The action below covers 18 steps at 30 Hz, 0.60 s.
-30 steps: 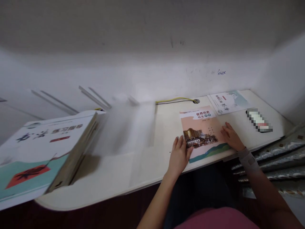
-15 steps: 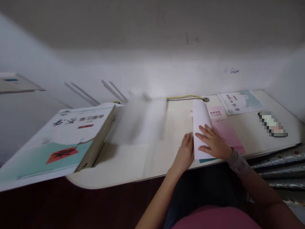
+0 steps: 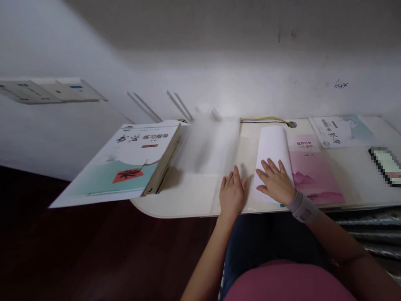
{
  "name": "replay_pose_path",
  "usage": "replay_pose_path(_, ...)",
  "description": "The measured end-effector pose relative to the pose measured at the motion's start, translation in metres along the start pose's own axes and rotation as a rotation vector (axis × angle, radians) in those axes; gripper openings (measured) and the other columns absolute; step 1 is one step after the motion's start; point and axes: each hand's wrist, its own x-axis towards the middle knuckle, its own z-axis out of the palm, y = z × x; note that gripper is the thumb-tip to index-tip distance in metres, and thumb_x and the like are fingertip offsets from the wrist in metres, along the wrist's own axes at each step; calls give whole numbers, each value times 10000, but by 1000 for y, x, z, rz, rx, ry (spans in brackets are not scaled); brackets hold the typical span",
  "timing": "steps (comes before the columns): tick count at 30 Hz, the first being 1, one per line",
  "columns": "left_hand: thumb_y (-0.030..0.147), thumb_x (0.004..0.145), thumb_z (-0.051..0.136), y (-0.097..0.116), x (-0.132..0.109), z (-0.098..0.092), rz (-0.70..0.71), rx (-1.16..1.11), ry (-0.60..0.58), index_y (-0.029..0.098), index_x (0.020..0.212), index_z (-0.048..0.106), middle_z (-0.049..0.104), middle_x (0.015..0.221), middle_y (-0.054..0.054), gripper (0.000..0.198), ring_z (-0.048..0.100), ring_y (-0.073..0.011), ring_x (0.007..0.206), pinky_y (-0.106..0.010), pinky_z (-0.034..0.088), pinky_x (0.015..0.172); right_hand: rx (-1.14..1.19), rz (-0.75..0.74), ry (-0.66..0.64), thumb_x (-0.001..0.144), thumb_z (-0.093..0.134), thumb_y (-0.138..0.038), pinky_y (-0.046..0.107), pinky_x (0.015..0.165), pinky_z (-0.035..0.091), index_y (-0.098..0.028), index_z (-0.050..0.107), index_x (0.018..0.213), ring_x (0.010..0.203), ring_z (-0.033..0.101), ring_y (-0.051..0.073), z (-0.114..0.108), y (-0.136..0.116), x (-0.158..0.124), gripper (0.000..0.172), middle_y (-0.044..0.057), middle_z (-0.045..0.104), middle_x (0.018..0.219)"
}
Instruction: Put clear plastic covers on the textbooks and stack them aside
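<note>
My right hand (image 3: 275,182) lies with spread fingers on a curled white leaf (image 3: 270,161), the turned-over part of a booklet. To its right shows a pink page (image 3: 313,171) with a printed title and mountains. My left hand (image 3: 232,194) rests on the pale desk (image 3: 200,196), just left of the leaf and touching nothing else that I can see. It holds nothing. A grey brace wraps my right wrist.
A thick calligraphy workbook (image 3: 125,163) juts past the desk's left end. A thin booklet (image 3: 341,131) and a pixelated phone (image 3: 385,166) lie at the back right. A yellow cable (image 3: 266,119) runs into a desk grommet. A blurred patch (image 3: 209,146) covers the desk's middle.
The booklet's picture cover has been turned over, leaving a white leaf under my right hand and a pink page beside it. The view has also swung, shifting everything rightward and upward.
</note>
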Motion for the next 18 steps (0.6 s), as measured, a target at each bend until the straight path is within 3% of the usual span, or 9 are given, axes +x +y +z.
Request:
replay_pose_path(9,366,957,238,-3,1,1,-11,-71,-9,-2,1386,293,526,1288,-240,567,505,-274,1209,-444,371,1011,41,-31,-15,870,521,-400,552,1077,197,-110,469,1301,1310,346,322,12,-27,6,522,206,440,1382)
replay_pose_path(14,431,935,286,0,0,-3,23,-81,-45,26,1395,295,483,1338,-223,613,411,-320,1282,-504,330,1029,22,-58,-13,914,406,-238,457,1078,281,1,439,1309,1279,407,298,18,-42,-4,464,236,475,1342)
replay_pose_path(18,381,939,275,-1,0,-6,21,-126,-76,65,1404,295,435,1390,-192,562,387,-324,1297,-518,315,1035,39,-64,16,864,339,-79,423,1082,306,47,398,1321,1278,415,279,20,-53,-15,478,250,480,1330)
